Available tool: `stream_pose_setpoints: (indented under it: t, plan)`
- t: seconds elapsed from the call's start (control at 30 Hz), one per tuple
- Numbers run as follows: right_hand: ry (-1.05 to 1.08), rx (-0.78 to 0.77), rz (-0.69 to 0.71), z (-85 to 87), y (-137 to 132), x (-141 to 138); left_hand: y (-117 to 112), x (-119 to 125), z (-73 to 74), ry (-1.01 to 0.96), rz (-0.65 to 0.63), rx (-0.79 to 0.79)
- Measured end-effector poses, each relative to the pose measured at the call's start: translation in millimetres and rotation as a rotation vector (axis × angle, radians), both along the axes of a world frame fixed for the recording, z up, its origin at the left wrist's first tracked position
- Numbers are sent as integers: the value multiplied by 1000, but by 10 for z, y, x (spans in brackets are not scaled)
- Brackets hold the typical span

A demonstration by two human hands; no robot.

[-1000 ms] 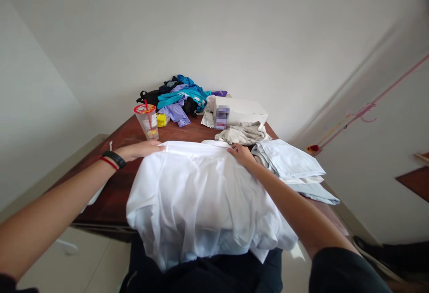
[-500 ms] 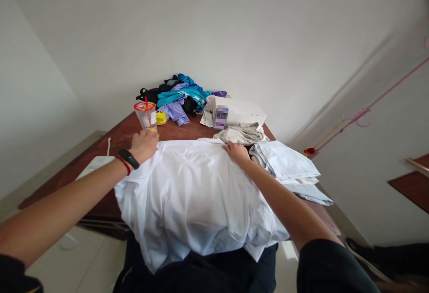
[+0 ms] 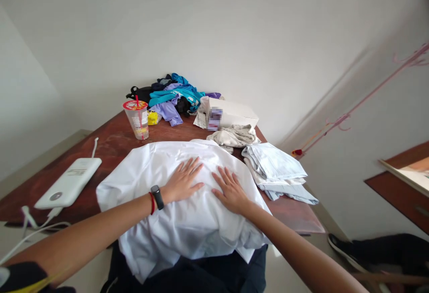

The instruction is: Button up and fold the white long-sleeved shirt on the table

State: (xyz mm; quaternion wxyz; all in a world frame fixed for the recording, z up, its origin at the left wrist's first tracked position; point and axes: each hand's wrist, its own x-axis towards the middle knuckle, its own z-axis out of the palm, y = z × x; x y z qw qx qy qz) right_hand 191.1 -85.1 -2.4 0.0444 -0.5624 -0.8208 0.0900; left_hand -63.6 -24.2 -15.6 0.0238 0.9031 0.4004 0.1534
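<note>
A white shirt (image 3: 197,221) lies spread over the front of the brown table (image 3: 110,127), its lower part hanging over the edge above my lap. My left hand (image 3: 183,180) rests flat on the cloth, fingers spread, with a dark wristband and a red string at the wrist. Just to its right, my right hand (image 3: 231,190) also presses flat on the shirt with its fingers apart. Neither hand grips anything. Some wrinkles run through the fabric around both palms.
Folded light clothes (image 3: 275,163) are stacked at the right. Behind lie a crumpled pale cloth (image 3: 234,136), a white box (image 3: 234,112) and a heap of blue and purple clothes (image 3: 177,96). A lidded cup (image 3: 137,121) and a white power bank (image 3: 69,183) stand left.
Both hands have let go of the shirt's far edge and moved nearer to me and closer together, now flat on the cloth. The view has shifted, showing the whole power bank.
</note>
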Motion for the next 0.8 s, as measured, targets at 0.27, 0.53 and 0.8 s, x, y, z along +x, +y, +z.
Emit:
stream_pose_setpoints:
  t: [0.27,0.53,0.8]
  plan:
    - [130,-76,-3,150,-127,249,-32,-67,33,61,-1,10]
    - [491,136,-281,461,-555,925,105,109,165,59,78,-79]
    - [504,-142,-480,116,-771,1586,163,357,53,76,78,-85]
